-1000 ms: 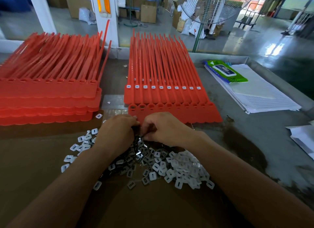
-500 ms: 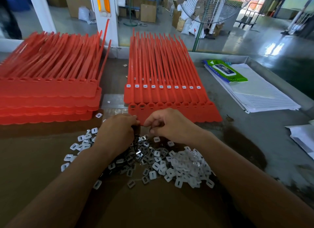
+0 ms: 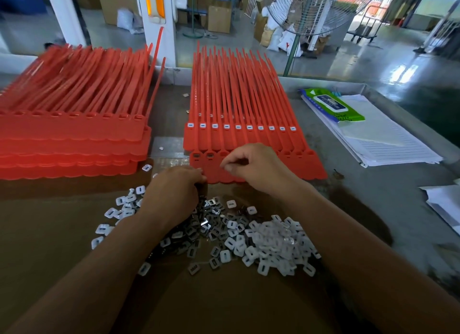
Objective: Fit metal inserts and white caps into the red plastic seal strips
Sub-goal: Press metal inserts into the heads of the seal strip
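- Two sockets at the left end of the near sheet of flat red plastic seal strips (image 3: 306, 164) look filled with something grey. The sockets to their right are partly hidden, so I judge the insert-fitting step on this sheet to be barely begun.
- Behind it, another sheet of strips carries a row of ten small white plastic caps (image 3: 238, 127) seated in its heads, so that sheet looks finished.
- The right hand (image 3: 254, 166) hovers over the near sheet with thumb and forefinger drawn together in a pinch. It probably carries an insert, but the piece is too small to make out, so I cannot tell.
- The left hand (image 3: 174, 194) lies palm down where the sheet's front edge meets the loose heap of small grey slotted metal inserts (image 3: 206, 225). Its fingertips are hidden, so I cannot tell what it grips, if anything.
- More loose caps lie heaped just right of the inserts, all on a brown cardboard sheet (image 3: 49, 259).
- The next move likely calls for bringing the pinch down square over the next empty socket, pressing the insert flat, and capping afterwards.
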A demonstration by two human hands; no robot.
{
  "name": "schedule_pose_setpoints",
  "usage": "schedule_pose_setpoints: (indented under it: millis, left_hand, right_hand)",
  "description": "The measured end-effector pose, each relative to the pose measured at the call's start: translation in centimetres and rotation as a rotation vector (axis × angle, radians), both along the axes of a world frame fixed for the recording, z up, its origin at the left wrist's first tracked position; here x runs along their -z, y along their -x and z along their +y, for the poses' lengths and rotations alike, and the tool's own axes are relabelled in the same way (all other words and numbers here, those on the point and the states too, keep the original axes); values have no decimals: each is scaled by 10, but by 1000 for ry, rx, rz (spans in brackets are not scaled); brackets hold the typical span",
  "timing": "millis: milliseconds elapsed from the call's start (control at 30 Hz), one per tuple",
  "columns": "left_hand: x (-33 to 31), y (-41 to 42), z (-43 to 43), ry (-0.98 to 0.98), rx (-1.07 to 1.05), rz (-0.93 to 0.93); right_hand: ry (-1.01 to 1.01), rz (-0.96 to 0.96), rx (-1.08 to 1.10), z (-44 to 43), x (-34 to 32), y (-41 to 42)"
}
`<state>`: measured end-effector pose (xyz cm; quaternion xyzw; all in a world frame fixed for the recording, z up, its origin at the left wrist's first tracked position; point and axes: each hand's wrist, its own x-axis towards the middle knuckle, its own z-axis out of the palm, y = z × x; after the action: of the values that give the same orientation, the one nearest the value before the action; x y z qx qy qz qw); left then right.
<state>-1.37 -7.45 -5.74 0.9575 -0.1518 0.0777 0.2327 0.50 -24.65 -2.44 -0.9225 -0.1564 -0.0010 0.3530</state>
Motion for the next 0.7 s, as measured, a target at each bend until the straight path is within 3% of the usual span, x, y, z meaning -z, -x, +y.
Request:
schedule_pose_setpoints:
  millis: [233, 700]
  left_hand:
    - [-2, 1, -1, 8, -4, -2]
    - [-1, 3, 1, 16, 5, -11]
  right_hand:
    - [25, -74, 206, 2, 3, -33]
    - [211, 23, 142, 15, 12, -48]
